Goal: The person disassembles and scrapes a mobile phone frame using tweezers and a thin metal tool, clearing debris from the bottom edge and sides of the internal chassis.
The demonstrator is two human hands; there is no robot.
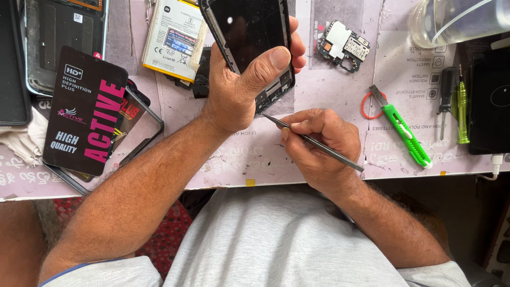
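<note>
Bench clutter: white phone battery (pixel 174 38) top centre, lying flat. Small circuit board (pixel 344 45) right of it. Green utility knife (pixel 402 127) lies diagonally, its tip just beside a red rubber band (pixel 370 104). Two screwdrivers, black (pixel 447 95) and green (pixel 462 109), side by side near a dark phone (pixel 490 101) at the right edge. Clear plastic jar (pixel 457 18) top right. Black-and-pink accessory package (pixel 85 109) on the left, overlapping a thin black frame (pixel 143 127).

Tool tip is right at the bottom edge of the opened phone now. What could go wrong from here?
1. The thin grey metal pry tool in the right hand could slip and gouge the black opened phone.
2. The left hand grips the phone by its edges, unsupported above the table; a hard push might twist it loose.
</note>
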